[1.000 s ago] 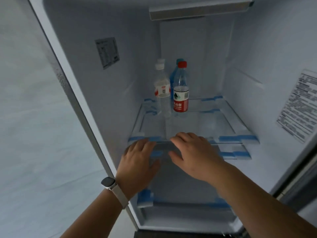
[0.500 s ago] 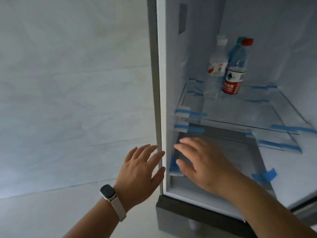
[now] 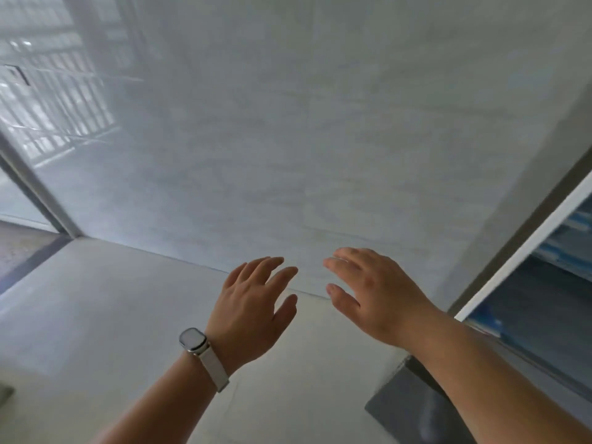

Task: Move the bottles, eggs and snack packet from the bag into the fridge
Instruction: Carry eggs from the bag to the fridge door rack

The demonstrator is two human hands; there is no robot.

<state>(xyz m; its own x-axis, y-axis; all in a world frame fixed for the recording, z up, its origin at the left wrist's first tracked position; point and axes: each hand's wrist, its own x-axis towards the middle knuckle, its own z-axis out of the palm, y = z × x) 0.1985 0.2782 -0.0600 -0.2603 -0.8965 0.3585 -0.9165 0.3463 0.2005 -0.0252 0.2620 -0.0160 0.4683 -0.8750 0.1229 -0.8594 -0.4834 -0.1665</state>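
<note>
Both hands held out, holding nothing.
Left hand (image 3: 253, 302) and right hand (image 3: 374, 290) hover with fingers relaxed before a pale wall (image 3: 288, 123); the fridge (image 3: 544, 283) edge shows at right.

Your forearms reach forward, palms down. Your left grip (image 3: 250, 310), just beyond the watch (image 3: 193, 339) on its wrist, has straight, slightly spread fingers and holds nothing. Your right grip (image 3: 379, 294), right of the watch, is equally loose and empty, near the left but apart.
</note>
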